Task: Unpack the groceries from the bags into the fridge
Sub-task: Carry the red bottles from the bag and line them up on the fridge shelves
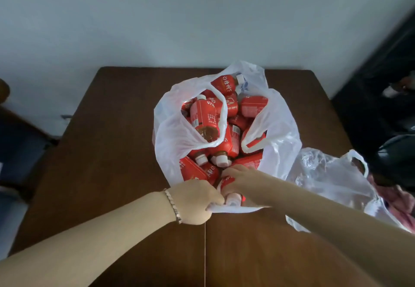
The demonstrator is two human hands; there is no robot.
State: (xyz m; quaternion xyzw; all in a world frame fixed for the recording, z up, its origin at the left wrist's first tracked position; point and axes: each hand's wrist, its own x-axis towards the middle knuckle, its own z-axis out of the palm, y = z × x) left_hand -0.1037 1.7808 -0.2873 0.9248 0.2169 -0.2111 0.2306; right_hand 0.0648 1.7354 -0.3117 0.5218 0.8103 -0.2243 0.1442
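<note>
Step judged: bottle being drawn from bag, unpacking barely begun. Bag (280, 129), packed with red-labelled bottles (206, 116), stood mid-table. Near rim of bag gripped by left hand (193, 201), fingers curled tight on plastic. Bottle (226, 182) at near edge clasped by right hand (240, 183), fingers wrapped round it. Next move: bottle to be lifted clear while rim held down. Fridge not seen. Second bag (325, 179) slumped at right. Table (112, 152) of dark brown wood, set against pale wall (179, 17).

Red-labelled bottles (205, 116), white caps; translucent white bag (280, 129); dark brown table (112, 152); silver bracelet (173, 206).
</note>
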